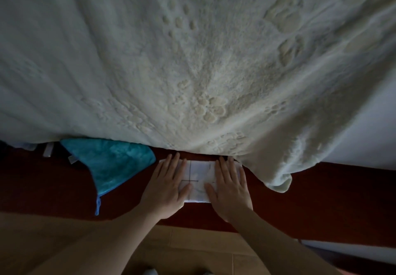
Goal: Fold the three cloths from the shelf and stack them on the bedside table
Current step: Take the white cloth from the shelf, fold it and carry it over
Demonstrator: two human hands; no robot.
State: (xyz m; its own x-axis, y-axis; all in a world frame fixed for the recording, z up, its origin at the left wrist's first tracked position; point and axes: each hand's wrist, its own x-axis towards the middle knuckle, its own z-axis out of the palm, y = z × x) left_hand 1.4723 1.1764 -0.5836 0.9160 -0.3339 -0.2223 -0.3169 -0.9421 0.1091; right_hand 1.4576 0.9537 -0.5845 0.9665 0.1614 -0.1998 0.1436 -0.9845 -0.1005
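Tight working strip here: dark red bed edge (321,187) hemmed in above by the pale paw-print blanket (192,60), whose hem drapes down just right of the folded white cloth (200,180), wooden floor (192,253) below. Bare red room far left and far right. Left hand (166,191) flat, fingers straight, pressing the cloth's left side; right hand (230,189) likewise spread flat on its right side. Blue cloth (111,163) lying unfolded just left, partly tucked under the blanket.
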